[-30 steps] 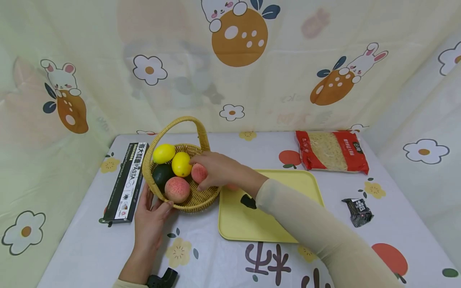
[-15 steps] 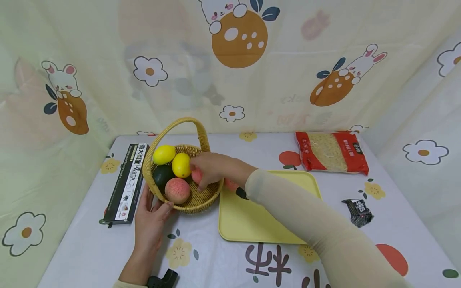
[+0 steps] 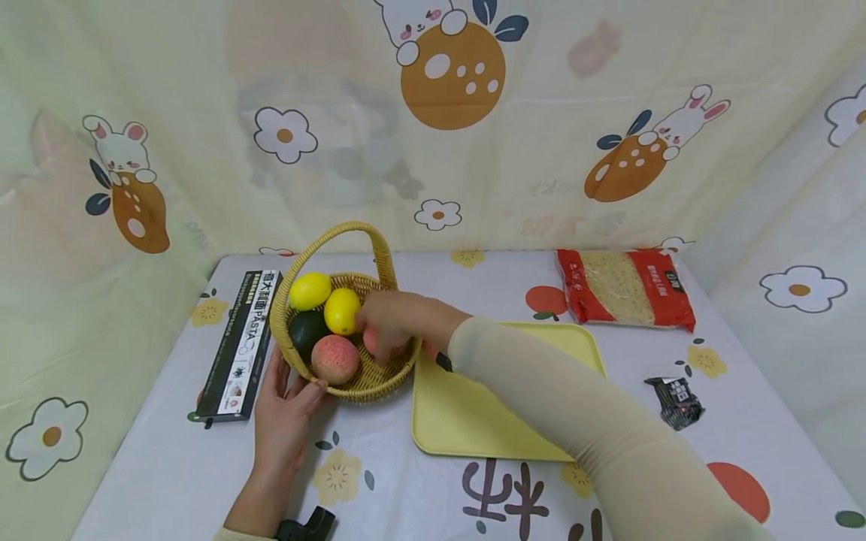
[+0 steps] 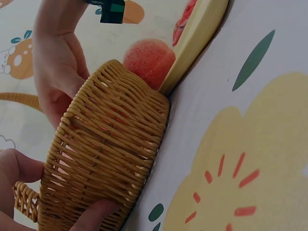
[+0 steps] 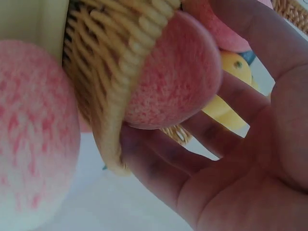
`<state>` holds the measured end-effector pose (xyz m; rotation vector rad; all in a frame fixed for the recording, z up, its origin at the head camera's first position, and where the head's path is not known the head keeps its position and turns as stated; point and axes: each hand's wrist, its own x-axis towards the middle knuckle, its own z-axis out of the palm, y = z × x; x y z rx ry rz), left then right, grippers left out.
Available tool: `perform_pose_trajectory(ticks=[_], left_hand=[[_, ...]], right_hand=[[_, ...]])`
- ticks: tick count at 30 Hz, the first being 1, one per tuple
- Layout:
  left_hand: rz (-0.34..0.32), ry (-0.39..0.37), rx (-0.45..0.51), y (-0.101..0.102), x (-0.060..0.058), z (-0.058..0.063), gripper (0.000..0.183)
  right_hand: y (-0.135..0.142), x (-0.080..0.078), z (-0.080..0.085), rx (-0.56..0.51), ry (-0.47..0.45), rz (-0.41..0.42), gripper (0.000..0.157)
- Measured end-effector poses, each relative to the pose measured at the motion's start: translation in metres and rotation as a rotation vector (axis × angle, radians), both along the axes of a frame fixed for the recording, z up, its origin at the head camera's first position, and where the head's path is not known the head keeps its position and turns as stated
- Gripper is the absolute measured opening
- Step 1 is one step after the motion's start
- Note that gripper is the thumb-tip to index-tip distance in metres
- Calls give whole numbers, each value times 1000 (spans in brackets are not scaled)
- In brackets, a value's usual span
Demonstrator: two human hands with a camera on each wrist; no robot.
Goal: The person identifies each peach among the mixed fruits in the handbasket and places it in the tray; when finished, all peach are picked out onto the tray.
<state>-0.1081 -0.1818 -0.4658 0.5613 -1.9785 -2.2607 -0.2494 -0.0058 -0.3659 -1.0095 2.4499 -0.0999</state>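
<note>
A wicker basket [image 3: 375,387] with an arched handle stands left of the table's middle. My left hand [image 3: 287,413] grips its near left side, thumb on the rim; in the left wrist view fingers press the woven wall. Inside lie two lemons [image 3: 342,311], a dark green avocado-like fruit [image 3: 307,332] and a peach [image 3: 335,359]. My right hand [image 3: 392,319] reaches over the basket's right rim, its fingers curled round another peach [image 5: 178,72] just inside the wall. One more peach [image 4: 149,62] sits right outside the basket, at the tray's edge.
A yellow tray [image 3: 487,421] lies right of the basket, partly under my right sleeve. A black pasta box [image 3: 237,346] is at the left. At the right are a red-ended bag of pale dry food [image 3: 625,288] and a small black packet [image 3: 676,402].
My right hand has sunk a little deeper into the basket with the peach, its forearm shifting left. My left hand keeps its hold on the basket.
</note>
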Motion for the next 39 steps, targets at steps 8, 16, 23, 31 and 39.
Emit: perform_pose_trajectory(ticks=[8, 16, 23, 31, 39], left_hand=[[-2, 11, 7, 0, 0, -1, 100], [-1, 18, 12, 0, -1, 0, 100], [-3, 16, 6, 0, 0, 1, 101], [4, 20, 11, 1, 0, 0, 102], [2, 11, 3, 1, 0, -1, 103]], right_hand=[[-7, 9, -16, 107, 5, 34, 44], [-7, 13, -17, 122, 29, 95, 27], [-5, 14, -18, 91, 1, 82, 24], [-3, 13, -17, 84, 16, 115, 25], [1, 10, -18, 55, 22, 136, 28]])
